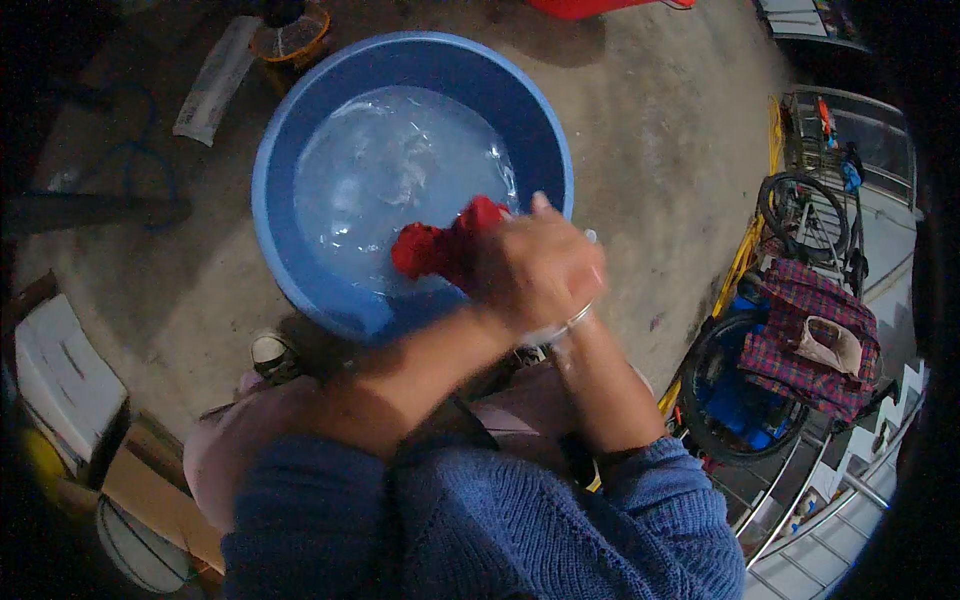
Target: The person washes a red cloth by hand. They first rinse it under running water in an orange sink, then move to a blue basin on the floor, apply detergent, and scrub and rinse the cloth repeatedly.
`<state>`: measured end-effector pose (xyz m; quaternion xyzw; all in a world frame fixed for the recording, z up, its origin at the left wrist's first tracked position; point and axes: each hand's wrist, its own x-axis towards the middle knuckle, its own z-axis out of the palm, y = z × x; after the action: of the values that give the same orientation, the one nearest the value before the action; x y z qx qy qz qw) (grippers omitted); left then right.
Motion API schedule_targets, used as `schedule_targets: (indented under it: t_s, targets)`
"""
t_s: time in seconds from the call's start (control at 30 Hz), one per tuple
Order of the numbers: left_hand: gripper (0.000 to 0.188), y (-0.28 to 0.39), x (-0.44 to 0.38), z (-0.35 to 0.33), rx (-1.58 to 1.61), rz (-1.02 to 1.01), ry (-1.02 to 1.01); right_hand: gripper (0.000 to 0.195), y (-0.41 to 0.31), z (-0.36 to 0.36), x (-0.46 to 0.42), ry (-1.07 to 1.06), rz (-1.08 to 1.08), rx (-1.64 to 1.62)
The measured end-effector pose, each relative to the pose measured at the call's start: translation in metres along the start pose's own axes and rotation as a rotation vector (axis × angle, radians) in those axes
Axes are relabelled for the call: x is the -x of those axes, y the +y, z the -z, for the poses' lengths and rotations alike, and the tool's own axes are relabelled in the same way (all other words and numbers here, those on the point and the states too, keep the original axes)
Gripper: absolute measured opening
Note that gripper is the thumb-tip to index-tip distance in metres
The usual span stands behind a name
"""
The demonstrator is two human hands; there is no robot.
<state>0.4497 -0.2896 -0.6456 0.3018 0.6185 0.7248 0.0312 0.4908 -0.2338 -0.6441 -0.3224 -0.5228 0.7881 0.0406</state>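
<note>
Both hands are pressed together over the right front part of a blue plastic basin (266,225). A wet-looking red cloth (420,251), bunched up, sticks out to the left from the grip. My left hand (517,274) is closed on the cloth, blurred by motion. Close against it, my right hand (581,274) wears a bangle at the wrist and grips at the same spot; its fingers are partly hidden. Cloudy water (390,165) with bright ripples lies in the basin, below the cloth.
The basin stands on a concrete floor (637,150). Behind it to the left is an orange-rimmed container (292,41); a red object (585,6) lies beyond. At right are a bicycle wheel (802,217) and checked fabric (810,337). A white box-like object (67,367) sits at left.
</note>
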Motion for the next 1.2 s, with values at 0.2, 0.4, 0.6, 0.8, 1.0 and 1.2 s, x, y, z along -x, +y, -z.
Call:
schedule_targets:
  t_s: [0.2, 0.4, 0.6, 0.8, 1.0, 1.2]
  targets:
    - [0.006, -0.024, 0.009, -0.006, -0.056, -0.015, 0.071, 0.016, 0.007, 0.001, 0.001, 0.148, -0.146, -0.254]
    - [0.015, -0.033, -0.008, 0.006, -0.183, 0.254, 0.005, 0.015, 0.005, -0.016, 0.016, 0.415, -0.292, -0.036]
    - [0.014, 0.006, 0.001, -0.004, -0.082, -0.178, -0.024, 0.02, 0.019, -0.011, 0.009, 0.328, -0.173, -0.048]
    - [0.008, -0.033, -0.01, 0.013, -0.241, 0.296, 0.031, 0.022, 0.022, 0.001, 0.013, 0.332, -0.195, -0.025]
    - [0.005, -0.014, 0.008, -0.006, -0.165, -0.185, 0.012, 0.023, -0.005, -0.028, 0.001, 0.304, -0.245, -0.144]
    - [0.033, -0.08, -0.027, 0.063, 0.209, 0.744, 0.448, 0.024, -0.036, -0.008, 0.006, 0.056, -0.173, -0.247]
